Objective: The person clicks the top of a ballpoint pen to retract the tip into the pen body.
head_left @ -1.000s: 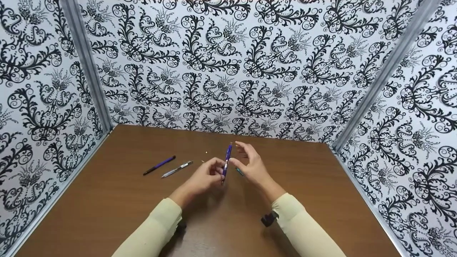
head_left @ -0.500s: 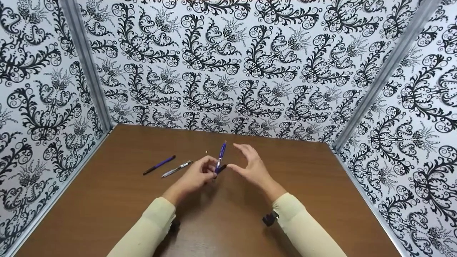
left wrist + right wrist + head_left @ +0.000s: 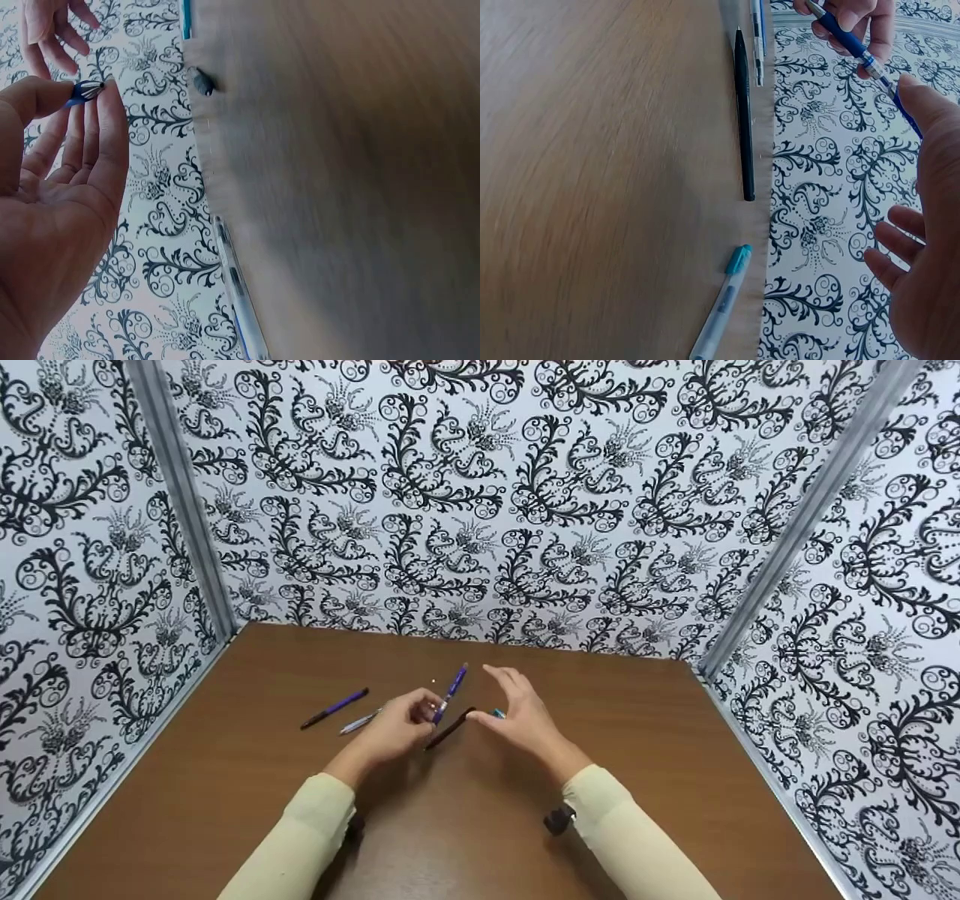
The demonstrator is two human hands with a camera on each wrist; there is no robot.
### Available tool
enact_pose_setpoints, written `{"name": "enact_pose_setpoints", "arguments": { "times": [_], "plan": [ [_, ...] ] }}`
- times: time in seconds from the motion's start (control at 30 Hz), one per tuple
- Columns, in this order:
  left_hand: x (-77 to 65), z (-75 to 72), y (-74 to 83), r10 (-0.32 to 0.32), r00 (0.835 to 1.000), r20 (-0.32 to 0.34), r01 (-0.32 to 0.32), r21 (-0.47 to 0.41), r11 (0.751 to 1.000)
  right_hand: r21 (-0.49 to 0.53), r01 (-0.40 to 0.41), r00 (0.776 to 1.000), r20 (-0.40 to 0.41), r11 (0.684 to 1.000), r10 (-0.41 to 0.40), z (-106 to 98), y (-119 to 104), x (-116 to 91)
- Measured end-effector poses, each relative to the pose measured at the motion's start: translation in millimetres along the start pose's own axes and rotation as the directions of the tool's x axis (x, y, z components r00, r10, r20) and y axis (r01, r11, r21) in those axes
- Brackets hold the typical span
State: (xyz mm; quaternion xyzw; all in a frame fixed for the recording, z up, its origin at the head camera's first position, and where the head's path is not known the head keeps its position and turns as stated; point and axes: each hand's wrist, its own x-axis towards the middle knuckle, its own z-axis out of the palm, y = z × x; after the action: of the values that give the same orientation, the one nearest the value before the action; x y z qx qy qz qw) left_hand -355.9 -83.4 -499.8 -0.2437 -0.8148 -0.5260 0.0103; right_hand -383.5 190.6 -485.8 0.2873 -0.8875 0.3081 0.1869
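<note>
My left hand point(image 3: 394, 727) pinches a blue pen point(image 3: 452, 690) between thumb and fingers, its far end tilted up and to the right. The left wrist view shows the pen's pointed metal tip point(image 3: 88, 91) at the fingertips. My right hand point(image 3: 525, 716) is spread, holding nothing, with the thumb apart from the fingers. Below the hands, a black pen point(image 3: 744, 112) lies on the table between them. A clear pen with a teal end point(image 3: 721, 307) lies by the right hand, mostly hidden behind it in the head view.
Left of the hands on the brown table point(image 3: 645, 780) lie a purple and black pen point(image 3: 335, 709) and a silvery clear pen point(image 3: 360, 724), partly covered by the left hand. A tiny bright speck point(image 3: 433, 681) is farther back. Patterned walls point(image 3: 480, 495) enclose the table's back and sides.
My left hand has moved left with the blue pen, which now leans more. The black pen has come into full view between the hands. My right hand has shifted slightly left.
</note>
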Motion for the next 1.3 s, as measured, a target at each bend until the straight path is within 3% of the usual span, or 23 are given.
{"name": "enact_pose_setpoints", "arguments": {
  "times": [0.53,0.73,1.1,1.3],
  "plan": [
    [-9.4,-17.0,-8.6,-0.013,1.000,0.016,0.011,0.172,0.985,-0.025,-0.044,0.996,0.071,0.999,0.046,16,-3,7],
    [-10.8,-23.1,-8.3,-0.072,0.997,-0.002,0.070,0.241,0.968,-0.030,-0.022,0.997,0.072,0.999,0.024,24,-1,9],
    [-15.1,-36.6,-15.7,-0.030,1.000,-0.001,0.028,0.362,0.932,-0.055,-0.029,0.995,0.094,0.998,0.034,34,-3,17],
    [-17.1,-41.2,-16.5,-0.058,0.998,-0.013,0.058,0.404,0.913,-0.066,-0.046,0.992,0.116,0.997,0.053,41,-4,23]
  ]
}}
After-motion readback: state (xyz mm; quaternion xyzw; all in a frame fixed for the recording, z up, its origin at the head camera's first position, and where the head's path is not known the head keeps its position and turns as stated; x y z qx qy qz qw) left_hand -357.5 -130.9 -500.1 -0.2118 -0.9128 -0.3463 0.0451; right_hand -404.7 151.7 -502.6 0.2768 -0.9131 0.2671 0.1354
